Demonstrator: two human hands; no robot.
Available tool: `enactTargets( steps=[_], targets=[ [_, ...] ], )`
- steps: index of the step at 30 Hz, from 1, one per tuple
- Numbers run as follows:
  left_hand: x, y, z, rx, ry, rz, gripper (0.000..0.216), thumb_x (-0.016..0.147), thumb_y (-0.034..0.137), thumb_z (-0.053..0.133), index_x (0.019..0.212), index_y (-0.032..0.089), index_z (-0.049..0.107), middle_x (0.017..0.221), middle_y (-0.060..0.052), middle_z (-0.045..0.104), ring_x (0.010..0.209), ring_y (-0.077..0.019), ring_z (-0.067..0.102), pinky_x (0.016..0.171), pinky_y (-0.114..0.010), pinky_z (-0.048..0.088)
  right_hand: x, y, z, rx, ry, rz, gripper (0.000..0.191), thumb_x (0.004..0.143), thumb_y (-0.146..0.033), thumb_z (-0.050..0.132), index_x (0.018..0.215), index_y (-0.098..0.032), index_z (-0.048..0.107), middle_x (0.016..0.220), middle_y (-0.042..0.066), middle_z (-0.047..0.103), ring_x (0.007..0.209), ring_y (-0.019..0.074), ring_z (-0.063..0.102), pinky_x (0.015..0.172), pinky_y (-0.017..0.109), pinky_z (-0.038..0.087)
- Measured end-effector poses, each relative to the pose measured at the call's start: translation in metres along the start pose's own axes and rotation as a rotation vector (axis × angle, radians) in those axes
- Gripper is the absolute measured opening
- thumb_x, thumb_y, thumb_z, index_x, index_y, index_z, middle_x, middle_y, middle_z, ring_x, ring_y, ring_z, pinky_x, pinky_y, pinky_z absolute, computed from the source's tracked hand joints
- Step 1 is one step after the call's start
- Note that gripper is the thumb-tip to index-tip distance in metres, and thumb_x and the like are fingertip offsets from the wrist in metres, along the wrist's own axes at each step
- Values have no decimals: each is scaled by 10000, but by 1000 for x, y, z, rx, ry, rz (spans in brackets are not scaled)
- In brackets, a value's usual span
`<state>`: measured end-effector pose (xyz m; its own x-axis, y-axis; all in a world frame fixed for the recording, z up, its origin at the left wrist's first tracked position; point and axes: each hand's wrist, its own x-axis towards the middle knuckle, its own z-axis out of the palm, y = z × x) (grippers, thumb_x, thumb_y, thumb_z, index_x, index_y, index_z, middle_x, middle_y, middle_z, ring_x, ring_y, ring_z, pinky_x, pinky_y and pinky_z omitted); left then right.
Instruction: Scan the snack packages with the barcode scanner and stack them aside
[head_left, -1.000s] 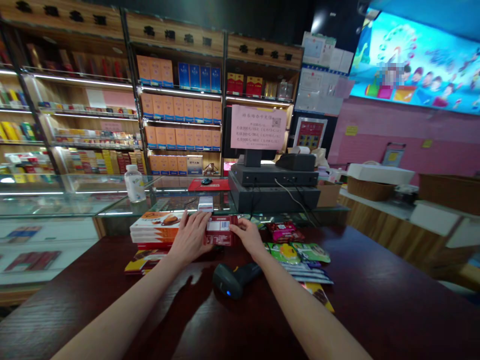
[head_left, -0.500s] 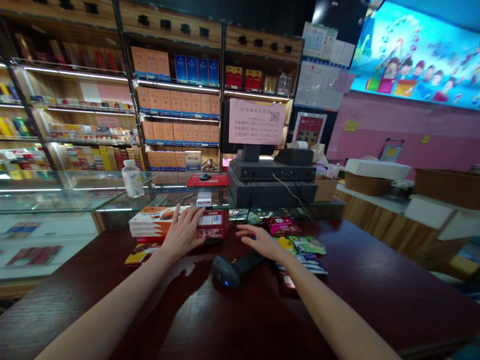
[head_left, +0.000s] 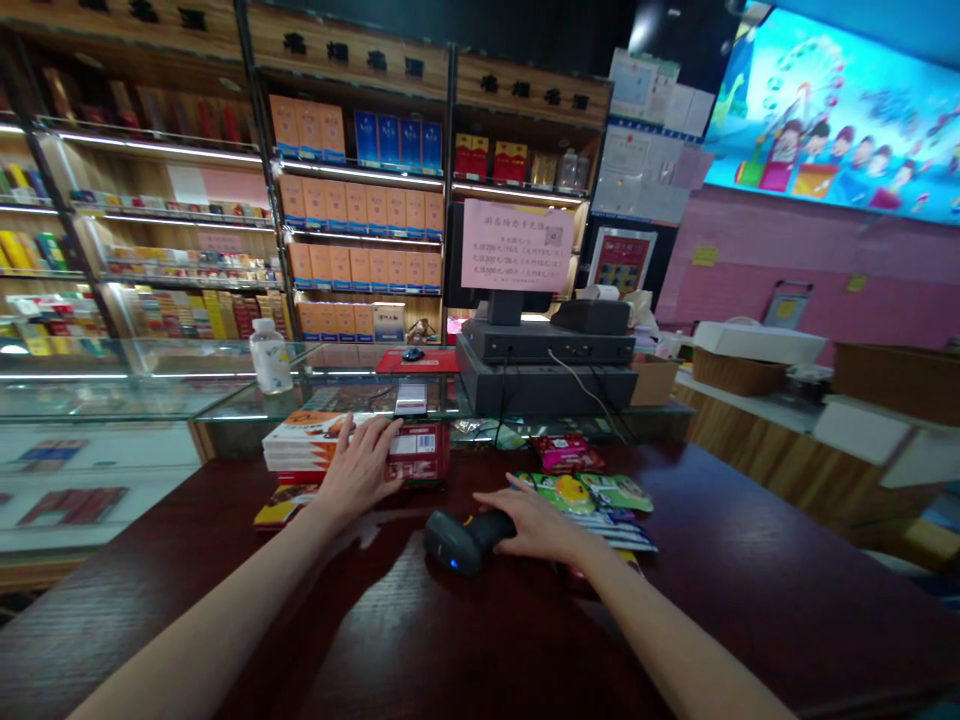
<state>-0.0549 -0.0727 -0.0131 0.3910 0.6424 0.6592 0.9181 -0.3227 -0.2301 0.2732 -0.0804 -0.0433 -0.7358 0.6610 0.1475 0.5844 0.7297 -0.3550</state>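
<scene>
My left hand grips the left part of a dark red box, its fingers over the top and its thumb low on the near side. The box has a white label and a barcode. Right beside that hand is a stack of white and orange boxes, with a yellow and red packet at its foot. My right hand is closed around the handle of a dark barcode scanner, which lies on the table with a blue light showing. Its palm side is hidden.
Several snack packets lie right of my right hand, with a pink packet behind. A cash register with a paper sign stands on the glass counter. A clear bottle stands at left. The dark wooden table stretches in front.
My right hand has come down and closed on the scanner's handle. My left hand and the dark red box have shifted slightly left.
</scene>
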Motion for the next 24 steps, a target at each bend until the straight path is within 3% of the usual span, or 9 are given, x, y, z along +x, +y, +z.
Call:
enactTargets(
  steps=[4,7,12,17,24],
  targets=[
    [-7,-3,-2,-18,7,1,768,767,392,652,1457,166,400,1351,-150,556,1306,-327,478,1224,-574,117,1,-8,9,-54,18,-77,798,740,-157,609,1498,-268,386,1364,71,603,1244,235,546,1132,442,296],
    [-11,-6,-5,-32,19,-7,772,768,385,650,1466,183,392,1357,-146,554,1312,-327,477,1225,-574,118,3,-17,11,-67,40,-63,768,727,-139,592,1469,-249,428,1302,90,623,1177,255,566,1017,400,378],
    [-15,-12,-11,-11,19,-15,720,806,383,620,1458,171,404,1367,-160,543,1315,-328,473,1223,-575,134,12,-24,3,-7,148,5,725,747,-158,593,1449,-266,446,1317,78,623,1156,264,579,982,389,381],
    [-17,-19,-15,-25,39,-43,757,784,341,633,1480,196,373,1368,-144,539,1326,-327,468,1223,-578,140,27,-26,-12,101,281,-47,702,805,-202,624,1467,-298,411,1367,53,604,1206,245,582,1009,392,400],
    [-21,-23,-18,26,31,-42,765,785,330,629,1483,167,361,1369,-152,535,1333,-333,460,1225,-581,127,42,-39,-25,236,259,-80,792,794,-186,676,1506,-326,359,1394,40,598,1262,238,569,1088,411,385]
  ],
)
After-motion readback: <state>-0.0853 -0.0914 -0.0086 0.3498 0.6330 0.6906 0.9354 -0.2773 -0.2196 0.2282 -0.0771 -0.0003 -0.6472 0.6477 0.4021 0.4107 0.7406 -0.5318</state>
